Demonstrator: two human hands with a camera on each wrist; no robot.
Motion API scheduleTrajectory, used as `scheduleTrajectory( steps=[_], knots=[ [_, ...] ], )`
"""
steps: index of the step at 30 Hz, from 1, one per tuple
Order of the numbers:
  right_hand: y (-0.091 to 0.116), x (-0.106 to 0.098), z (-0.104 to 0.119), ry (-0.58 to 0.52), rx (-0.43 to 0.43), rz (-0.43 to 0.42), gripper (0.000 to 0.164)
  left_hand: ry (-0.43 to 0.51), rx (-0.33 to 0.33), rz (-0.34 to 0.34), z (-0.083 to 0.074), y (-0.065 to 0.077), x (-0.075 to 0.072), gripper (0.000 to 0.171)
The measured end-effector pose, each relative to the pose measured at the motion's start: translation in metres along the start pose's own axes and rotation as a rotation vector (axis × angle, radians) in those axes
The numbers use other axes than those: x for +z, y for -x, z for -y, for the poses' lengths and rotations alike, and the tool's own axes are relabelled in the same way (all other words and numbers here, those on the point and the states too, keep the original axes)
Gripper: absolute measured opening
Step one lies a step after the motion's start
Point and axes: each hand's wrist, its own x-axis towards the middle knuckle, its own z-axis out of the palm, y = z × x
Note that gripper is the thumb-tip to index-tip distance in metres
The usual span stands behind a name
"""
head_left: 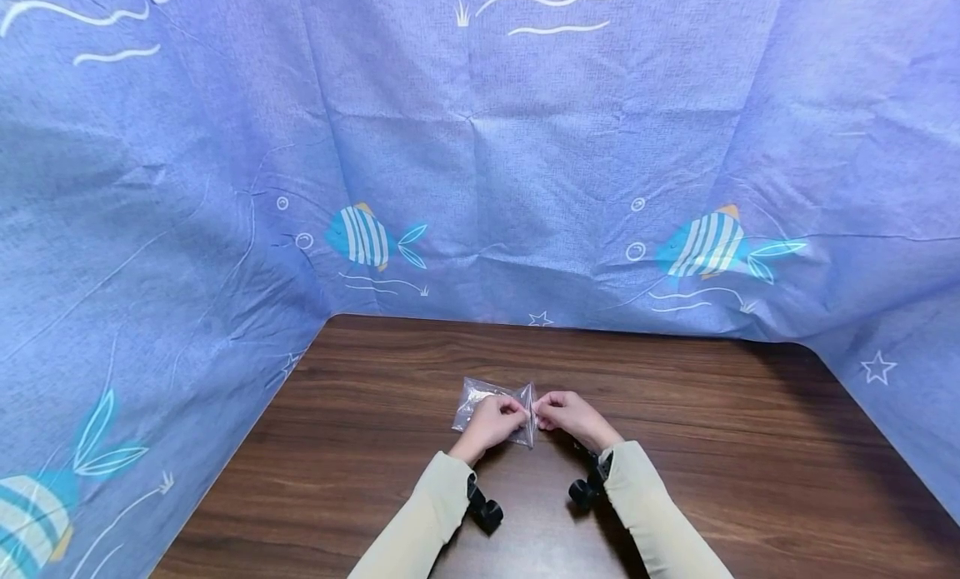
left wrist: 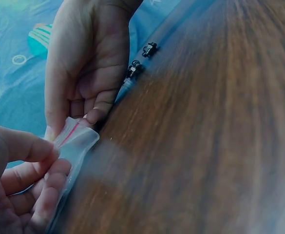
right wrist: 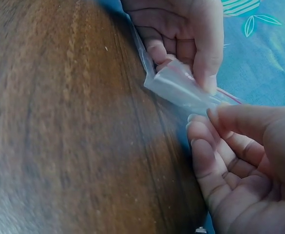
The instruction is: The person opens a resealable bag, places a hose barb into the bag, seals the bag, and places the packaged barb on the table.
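Bag (right wrist: 180,91) in left hand (head_left: 491,422), right hand (head_left: 576,417), table edge (head_left: 562,333) well beyond

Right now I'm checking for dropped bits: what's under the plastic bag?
Below the plastic bag is the brown wooden table. The hands cover part of the bag, so anything beneath that part can't be seen.

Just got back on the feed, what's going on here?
Two bare hands are working together on a small clear plastic bag over the wooden table. The left hand and the right hand are close together, both pinching the bag near its edge, by a thin red line that shows in the wrist views. I can't tell whether the bag is open at that edge, or whether anything is inside.
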Motion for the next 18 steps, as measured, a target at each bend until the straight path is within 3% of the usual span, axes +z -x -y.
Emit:
scheduleTrajectory(
  steps=[9, 18],
  knots=[
    [0.0, -0.001, 0.004, 0.029, 0.006, -0.01, 0.019, -0.016, 0.045, 0.018, -0.005, -0.001, -0.004, 0.012],
    [0.002, -0.003, 0.01, 0.241, 0.002, -0.053, 0.02, -0.005, 0.028, 0.073, -0.007, -0.002, -0.011, 0.013]
  ],
)
